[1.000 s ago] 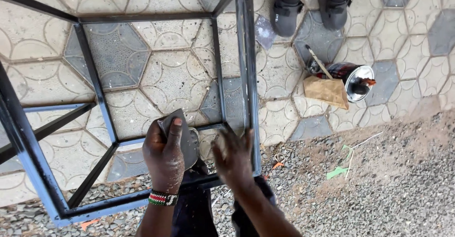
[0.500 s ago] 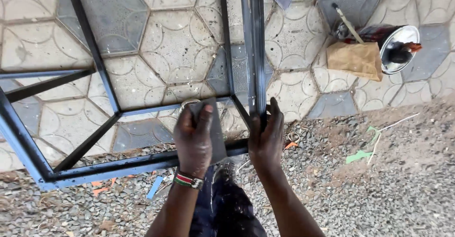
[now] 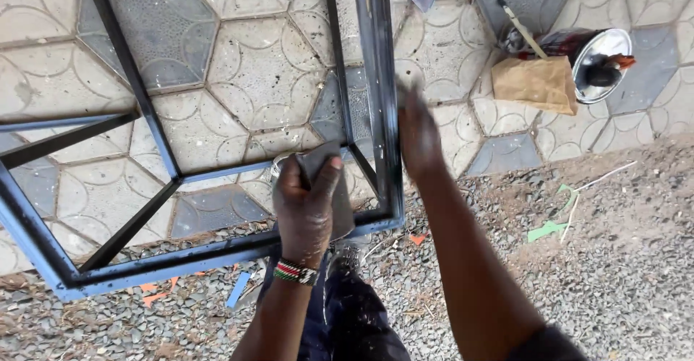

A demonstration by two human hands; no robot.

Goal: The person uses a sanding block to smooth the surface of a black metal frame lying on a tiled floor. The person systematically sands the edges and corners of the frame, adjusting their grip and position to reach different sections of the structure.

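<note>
Grey sanding sheet (image 3: 325, 187) sits folded over the near-right corner of the dark metal frame (image 3: 173, 260), just inside where the bottom bar meets the right upright, whose long axis runs straight away from the body. Left hand (image 3: 307, 213) pinches the sheet, thumb on top and fingers curled under. Right hand (image 3: 419, 137) lies flat against the upright's outer face, fingers together, gripping nothing; paint tin (image 3: 596, 61) well apart to the right.

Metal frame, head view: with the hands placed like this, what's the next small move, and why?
Probably a short rubbing stroke along the lower bar beside the corner. The left hand presses a grey abrasive sheet near the corner of the metal frame, and the right hand is braced on the upright bar, steadying it. Whether that surface is already smooth cannot be told.
</note>
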